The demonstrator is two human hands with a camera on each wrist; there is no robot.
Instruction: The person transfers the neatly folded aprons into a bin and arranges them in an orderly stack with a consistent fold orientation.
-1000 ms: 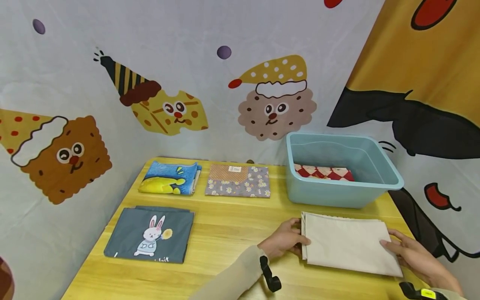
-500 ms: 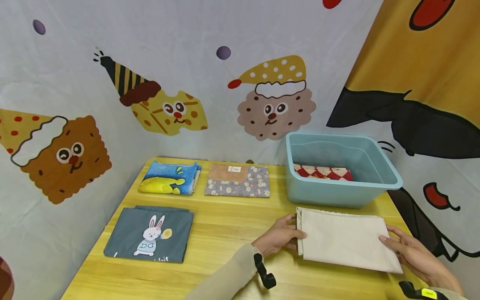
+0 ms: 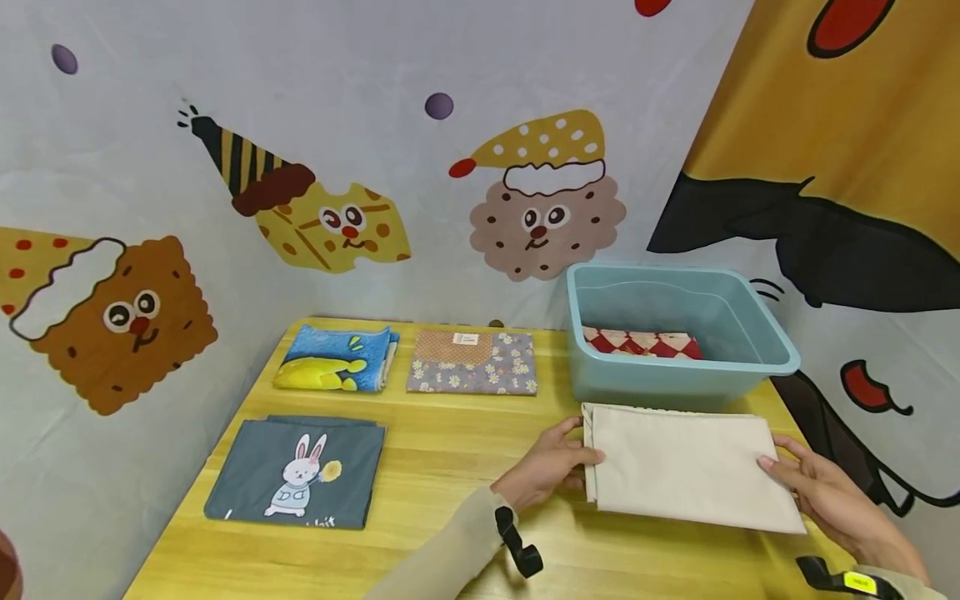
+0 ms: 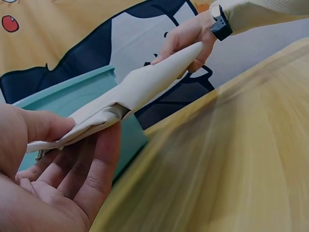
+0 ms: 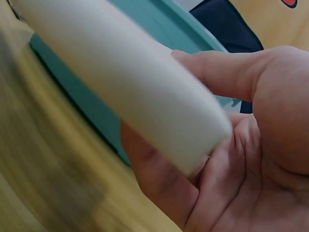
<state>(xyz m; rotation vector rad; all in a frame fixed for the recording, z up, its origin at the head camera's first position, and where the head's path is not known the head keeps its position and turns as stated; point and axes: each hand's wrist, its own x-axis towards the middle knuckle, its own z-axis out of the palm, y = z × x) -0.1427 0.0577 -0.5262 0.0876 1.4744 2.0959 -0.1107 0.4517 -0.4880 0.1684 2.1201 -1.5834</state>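
Note:
A folded cream cloth point(image 3: 686, 467) is held flat between both hands, in front of the blue bin. My left hand point(image 3: 543, 468) pinches its left edge, thumb on top and fingers beneath; in the left wrist view the cloth point(image 4: 140, 89) shows its folded layers, raised off the wood. The right hand point(image 3: 832, 496) grips the right edge the same way, and in the right wrist view the thumb of that hand point(image 5: 227, 72) lies over the cloth point(image 5: 130, 77). Inside the light-blue bin point(image 3: 682, 379) lies a red and white checked cloth point(image 3: 641, 343).
On the wooden table point(image 3: 450, 450) lie a dark grey folded cloth with a rabbit point(image 3: 296, 471), a blue and yellow folded cloth point(image 3: 333, 358) and a daisy-patterned folded cloth point(image 3: 472, 362). A printed cartoon curtain point(image 3: 420, 50) hangs behind the table.
Both hands have lifted the cream cloth and carried it a little up and to the left, closer to the bin. The other cloths have stayed in place.

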